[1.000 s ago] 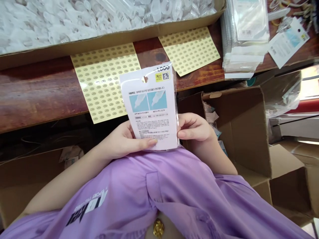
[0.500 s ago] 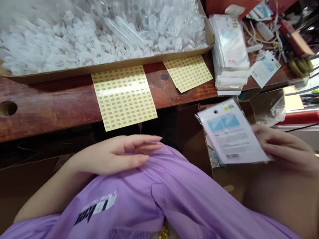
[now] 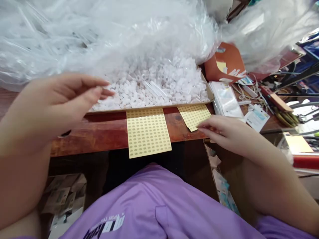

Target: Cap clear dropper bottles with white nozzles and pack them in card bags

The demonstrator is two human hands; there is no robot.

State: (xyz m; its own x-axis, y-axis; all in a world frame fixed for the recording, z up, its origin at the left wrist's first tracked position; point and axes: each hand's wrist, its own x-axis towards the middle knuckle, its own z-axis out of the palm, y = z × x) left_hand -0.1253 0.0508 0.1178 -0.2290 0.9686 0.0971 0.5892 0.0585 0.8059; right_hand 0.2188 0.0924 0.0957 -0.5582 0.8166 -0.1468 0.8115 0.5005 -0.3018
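Note:
My left hand [image 3: 59, 103] is raised at the left, over the front of a shallow cardboard box heaped with small white plastic pieces [image 3: 171, 83]. Its fingers are loosely bent and apart, and I see nothing in them. Low over the table's front edge, my right hand [image 3: 221, 134] has its fingers stretched loosely, with nothing visible between them. Its fingertips are nearest to the smaller yellow sticker sheet [image 3: 195, 114]; whether they touch it I cannot tell. A larger yellow sticker sheet [image 3: 149, 136] hangs partly over the table edge between my hands.
Clear plastic bagging [image 3: 112, 33] covers the back of the box. Right of it stand an orange bin [image 3: 214, 66] and a stack of clear card packets [image 3: 225, 98]. A loose printed card [image 3: 256, 118] lies beside them. Below the table, a carton [image 3: 221, 179] holds packets.
The printed card packet has left my right hand, which has moved left to the table edge. My left hand has risen from my lap toward the box. The view has tilted up.

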